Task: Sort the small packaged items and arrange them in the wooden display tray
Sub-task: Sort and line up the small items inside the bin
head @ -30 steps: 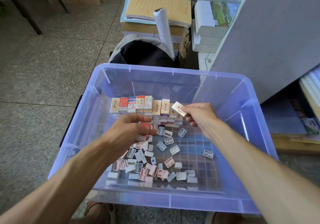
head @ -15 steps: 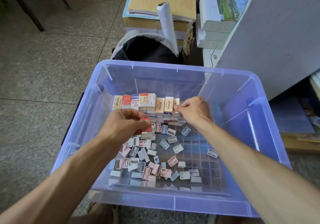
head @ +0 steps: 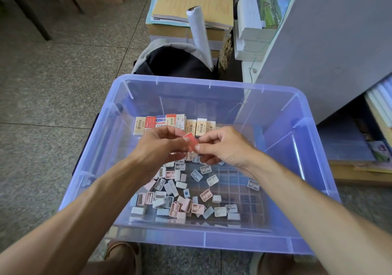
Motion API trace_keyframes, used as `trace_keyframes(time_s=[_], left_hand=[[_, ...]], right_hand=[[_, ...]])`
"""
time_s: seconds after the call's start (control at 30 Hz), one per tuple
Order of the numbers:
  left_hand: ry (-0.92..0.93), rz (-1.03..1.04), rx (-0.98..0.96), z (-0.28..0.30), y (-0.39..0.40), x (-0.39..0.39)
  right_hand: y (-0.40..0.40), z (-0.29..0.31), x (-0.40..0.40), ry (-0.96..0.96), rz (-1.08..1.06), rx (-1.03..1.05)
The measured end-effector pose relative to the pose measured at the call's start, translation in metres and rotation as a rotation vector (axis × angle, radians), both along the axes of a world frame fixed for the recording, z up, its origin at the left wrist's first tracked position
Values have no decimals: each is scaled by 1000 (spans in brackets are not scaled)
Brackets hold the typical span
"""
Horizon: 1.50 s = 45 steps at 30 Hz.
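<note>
Since approx 0.5 s ago, both hands have met over mid-bin; R hand has left the back row. Head view: I see left hand and right hand both pinching one red packet, fingers clamped on it, above the purple bin. Row of upright packets stands along far side. Loose small cases lie scattered on bin floor, below the hands.

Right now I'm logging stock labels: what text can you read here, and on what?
"2B": on the red-and-white box, standing upright.
Other upright boxes: Chinese print, too blurred to read.
Held red packet: nothing legible.
On the yellow paper stack: print too small.
</note>
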<state>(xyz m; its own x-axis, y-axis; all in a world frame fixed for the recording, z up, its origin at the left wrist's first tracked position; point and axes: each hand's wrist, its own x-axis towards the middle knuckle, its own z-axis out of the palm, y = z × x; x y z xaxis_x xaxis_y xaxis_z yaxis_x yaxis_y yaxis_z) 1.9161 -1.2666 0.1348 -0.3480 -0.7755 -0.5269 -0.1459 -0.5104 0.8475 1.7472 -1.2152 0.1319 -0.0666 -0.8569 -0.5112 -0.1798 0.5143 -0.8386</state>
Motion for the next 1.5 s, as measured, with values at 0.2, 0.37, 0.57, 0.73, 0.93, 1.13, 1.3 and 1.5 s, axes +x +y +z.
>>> trace_keyframes(time_s=[0.2,0.37,0.57,0.73,0.93,1.13,1.3,1.5], left_hand=[[-479,-321,-224,-18,-11,14],[-764,-581,-356,-36,-21,29],[-874,-843,-374,-58,-31,32],[-933,-1228,-437,-75,-22,31],[-863,-1417,-725,-99,-3,26],[-850,-1518,-954,-110,6,17],[-763,-1440,-790,-105,1,14],[-697,-1111,-561,-69,-14,10]], right_hand=[[-22,-43,-25,119,-479,93],[-40,-63,-21,477,-348,18],[-47,-61,-28,467,-314,11],[-48,-62,-29,457,-297,12],[-47,-63,-30,461,-279,15],[-45,-62,-32,447,-253,3],[-43,-63,-32,441,-234,-4],[-36,-60,-32,385,-257,11]])
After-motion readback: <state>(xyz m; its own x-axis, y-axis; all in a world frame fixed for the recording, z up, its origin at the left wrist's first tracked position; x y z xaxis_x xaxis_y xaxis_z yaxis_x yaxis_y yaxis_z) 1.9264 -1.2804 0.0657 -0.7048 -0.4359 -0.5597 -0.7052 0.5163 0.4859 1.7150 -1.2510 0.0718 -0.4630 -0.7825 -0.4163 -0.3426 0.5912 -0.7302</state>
